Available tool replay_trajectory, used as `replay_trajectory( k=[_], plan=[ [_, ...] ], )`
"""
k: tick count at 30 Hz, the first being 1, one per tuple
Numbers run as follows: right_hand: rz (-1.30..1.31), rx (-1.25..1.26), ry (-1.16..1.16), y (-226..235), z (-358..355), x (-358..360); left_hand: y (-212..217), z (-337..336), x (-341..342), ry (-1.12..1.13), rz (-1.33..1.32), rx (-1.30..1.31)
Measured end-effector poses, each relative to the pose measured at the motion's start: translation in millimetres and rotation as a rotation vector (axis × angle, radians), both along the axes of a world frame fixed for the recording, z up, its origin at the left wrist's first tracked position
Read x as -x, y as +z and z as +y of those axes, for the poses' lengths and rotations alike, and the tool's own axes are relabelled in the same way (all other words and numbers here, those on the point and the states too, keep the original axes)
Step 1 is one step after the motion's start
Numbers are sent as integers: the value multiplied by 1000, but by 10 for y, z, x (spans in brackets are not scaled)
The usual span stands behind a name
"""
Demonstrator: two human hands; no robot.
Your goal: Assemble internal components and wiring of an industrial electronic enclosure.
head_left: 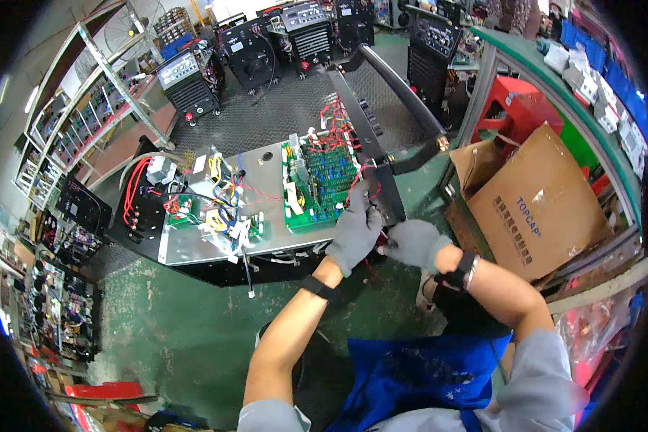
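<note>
A black-framed electrical unit lies before me with a metal base plate (266, 160). On it sits a green circuit board (324, 176) with blue parts. At the unit's right end stands a black panel (387, 196) with a long black handle (407, 93). My left hand (354, 232), in a grey glove, reaches between board and panel, its fingers closed around thin red wires (358, 183). My right hand (416, 246), also gloved, is closed at the panel's near lower corner. A dark red bit shows by its fingertips; what it holds is hidden.
Bundled wires (223, 194) cover the plate's left part, and a loose cable (248, 270) hangs off its near edge. A cardboard box (536, 205) stands at right under a green-topped bench (554, 72). Several black units, one a wheeled cabinet (187, 83), stand behind; a metal rack (97, 93) is at left.
</note>
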State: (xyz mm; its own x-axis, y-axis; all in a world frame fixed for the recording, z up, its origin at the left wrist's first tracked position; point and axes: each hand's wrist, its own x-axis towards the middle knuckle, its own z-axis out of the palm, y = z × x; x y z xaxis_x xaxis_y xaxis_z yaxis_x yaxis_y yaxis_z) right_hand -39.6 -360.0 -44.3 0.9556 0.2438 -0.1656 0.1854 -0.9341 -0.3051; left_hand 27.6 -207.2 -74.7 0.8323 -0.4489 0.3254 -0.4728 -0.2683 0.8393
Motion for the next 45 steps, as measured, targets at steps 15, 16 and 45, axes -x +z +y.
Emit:
replay_trajectory(
  k=[15,16,45],
  plan=[
    [-404,-290,-153,-113,252,-132,308,221,-44,126,-14,-294],
    [-421,-279,-180,-130,253,-131,439,256,-43,151,9,-352],
    [-464,-386,-166,-117,312,1,715,76,-349,90,-181,-478]
  ],
)
